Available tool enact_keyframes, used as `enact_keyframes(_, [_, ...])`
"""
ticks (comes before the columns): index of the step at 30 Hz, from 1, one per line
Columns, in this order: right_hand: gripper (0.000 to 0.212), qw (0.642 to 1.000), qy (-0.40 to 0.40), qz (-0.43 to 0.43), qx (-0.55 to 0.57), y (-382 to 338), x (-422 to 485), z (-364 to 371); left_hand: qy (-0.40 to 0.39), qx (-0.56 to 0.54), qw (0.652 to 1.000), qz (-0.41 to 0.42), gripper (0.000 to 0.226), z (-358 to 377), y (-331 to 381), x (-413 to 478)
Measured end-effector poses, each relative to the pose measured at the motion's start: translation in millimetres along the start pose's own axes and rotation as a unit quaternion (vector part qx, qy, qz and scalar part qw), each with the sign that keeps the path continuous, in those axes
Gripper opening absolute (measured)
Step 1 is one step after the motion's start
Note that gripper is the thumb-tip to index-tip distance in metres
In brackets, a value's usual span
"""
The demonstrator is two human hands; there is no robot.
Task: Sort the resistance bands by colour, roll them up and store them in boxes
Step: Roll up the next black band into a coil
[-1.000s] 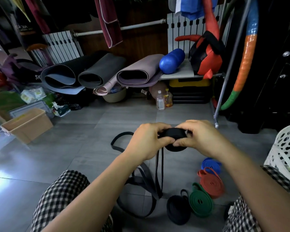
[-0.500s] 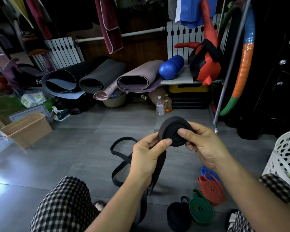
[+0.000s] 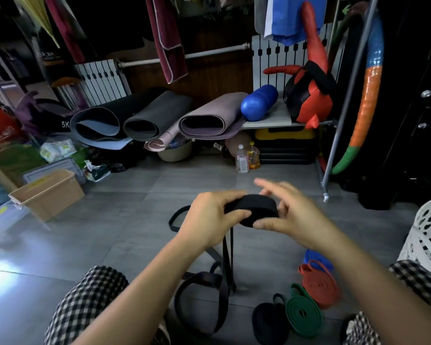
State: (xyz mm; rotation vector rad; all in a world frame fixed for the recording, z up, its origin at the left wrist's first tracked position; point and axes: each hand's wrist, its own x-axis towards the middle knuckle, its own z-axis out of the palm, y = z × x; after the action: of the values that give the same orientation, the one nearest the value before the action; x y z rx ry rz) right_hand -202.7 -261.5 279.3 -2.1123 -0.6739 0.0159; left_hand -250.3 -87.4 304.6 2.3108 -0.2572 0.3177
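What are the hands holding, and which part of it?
A black resistance band, by its rolled-up part. The left hand grips the roll's left side; the right hand touches its right side with the thumb, and the rest of its hold is too blurred to tell.

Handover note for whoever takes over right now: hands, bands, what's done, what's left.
Left hand: grips the black roll, held above the floor.
Right hand: thumb under the roll, upper fingers lifted and blurred; grip unclear.
Loose tail of that band hangs to the floor, unrolled.
Done: black coil, green coil, red coil and blue coil lie on the floor at right.
Left: finish this roll, then box all the bands; a tan box stands at left.
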Motion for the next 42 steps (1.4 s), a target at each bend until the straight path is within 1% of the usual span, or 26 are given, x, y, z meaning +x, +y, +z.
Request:
enact_keyframes(1, [0.056, 0.997, -0.008, -0.027, -0.073, -1.8, -0.1, -0.2, -0.033, 0.057, 0.998, 0.016, 0.017, -1.7, 3.0, 3.0])
enact_keyframes(2, [0.043, 0.994, -0.006, -0.04, -0.1, -3.7, 0.0, -1.3, -0.057, 0.089, 0.994, 0.019, 0.019, -2.1, 6.4, 6.1])
enact_keyframes(3, [0.032, 0.995, 0.003, -0.043, -0.087, -4.3, 0.5, -2.2, -0.061, 0.094, 0.994, 0.015, 0.021, -2.1, 9.1, 9.0])
enact_keyframes(4, [0.025, 0.997, 0.012, -0.042, -0.059, -4.7, 0.9, -3.9, -0.05, 0.063, 0.997, 0.0, 0.024, -1.8, 9.6, 11.1])
enact_keyframes(5, [0.02, 0.999, 0.021, -0.034, -0.023, -4.0, 1.8, -6.0, -0.036, -0.004, 0.999, -0.025, 0.029, -1.3, 8.8, 12.3])
enact_keyframes(7, [0.02, 0.996, 0.024, -0.003, 0.089, -6.7, 1.7, -9.8, -0.023, -0.16, 0.985, -0.059, 0.035, -0.6, 3.9, 10.8])
enact_keyframes(8, [0.021, 0.985, 0.025, 0.013, 0.169, -8.4, 1.4, -11.0, -0.021, -0.219, 0.973, -0.065, 0.035, 0.6, -0.1, 8.4])
enact_keyframes(10, [0.019, 0.952, 0.051, 0.041, 0.298, -12.4, 1.1, -12.4, -0.012, -0.286, 0.955, -0.074, 0.033, 6.7, -6.6, 2.6])
enact_keyframes(14, [0.02, 0.923, 0.073, 0.055, 0.375, -16.6, 1.4, -6.2, 0.036, -0.376, 0.923, -0.079, 0.034, 22.7, -8.2, -2.4])
enact_keyframes(17, [0.021, 0.876, 0.091, 0.084, 0.466, -15.1, 1.8, 6.6, 0.062, -0.438, 0.893, -0.084, 0.032, 31.2, -2.6, -1.7])
enact_keyframes(19, [0.021, 0.844, 0.091, 0.093, 0.521, -14.4, 1.7, 13.6, 0.076, -0.44, 0.891, -0.085, 0.028, 31.9, 2.9, -0.9])
enact_keyframes(20, [0.024, 0.832, 0.084, 0.093, 0.541, -13.5, 2.2, 14.9, 0.077, -0.428, 0.897, -0.079, 0.026, 29.3, 5.2, 0.1])
enact_keyframes(21, [0.029, 0.828, 0.07, 0.087, 0.549, -13.7, 1.9, 13.9, 0.075, -0.408, 0.907, -0.072, 0.025, 24.3, 6.3, 1.1])
enact_keyframes(22, [0.038, 0.843, 0.052, 0.079, 0.53, -12.2, 2.3, 11.2, 0.068, -0.378, 0.921, -0.063, 0.026, 17.6, 7.1, 2.0])
enact_keyframes(23, [0.05, 0.875, 0.035, 0.071, 0.477, -9.6, 2.2, 7.9, 0.061, -0.326, 0.942, -0.05, 0.027, 10.9, 6.3, 2.7])
enact_keyframes(25, [0.074, 0.959, 0.025, 0.051, 0.279, -6.3, 0.9, -0.1, 0.037, -0.158, 0.987, -0.016, 0.027, 0.6, 4.1, 4.8])
enact_keyframes(26, [0.079, 0.986, 0.033, 0.031, 0.163, -5.3, 0.2, -3.1, 0.015, -0.092, 0.996, -0.005, 0.027, -2.1, 4.3, 4.9])
enact_keyframes(27, [0.079, 0.997, 0.038, 0.005, 0.061, -5.4, -0.7, -5.4, -0.007, -0.055, 0.998, -0.002, 0.028, -3.3, 5.2, 4.4])
enact_keyframes(28, [0.077, 0.999, 0.034, -0.016, -0.016, -5.6, -1.8, -7.2, -0.032, -0.036, 0.999, -0.006, 0.03, -3.3, 6.1, 3.9])
enact_keyframes(30, [0.072, 0.995, 0.001, -0.007, -0.098, -4.8, -3.6, -9.9, -0.075, 0.006, 0.997, -0.003, 0.032, -1.4, 5.7, 3.3])
enact_keyframes(32, [0.063, 0.992, -0.051, 0.006, -0.117, -0.6, -4.2, -10.4, -0.102, 0.039, 0.994, 0.002, 0.031, 3.0, 2.0, 1.5])
enact_keyframes(34, [0.042, 0.988, -0.071, -0.002, -0.135, 1.6, -5.7, -7.0, -0.11, 0.039, 0.993, -0.005, 0.027, 8.6, -2.5, 0.2])
enact_keyframes(35, [0.035, 0.988, -0.062, -0.006, -0.143, 2.5, -6.2, -5.4, -0.109, 0.01, 0.994, -0.016, 0.026, 11.9, -5.7, -0.9])
enact_keyframes(37, [0.029, 0.992, -0.042, -0.011, -0.116, 6.7, -5.7, -5.0, -0.088, -0.11, 0.989, -0.054, 0.028, 17.3, -12.1, -5.1])
enact_keyframes(39, [0.028, 0.999, -0.037, -0.003, -0.036, 8.7, -6.1, -8.1, -0.059, -0.23, 0.968, -0.084, 0.032, 22.0, -18.8, -11.6])
enact_keyframes(42, [0.03, 0.993, -0.031, 0.027, 0.107, 6.1, -8.4, -9.4, 0.001, -0.33, 0.937, -0.118, 0.034, 35.6, -25.6, -23.5])
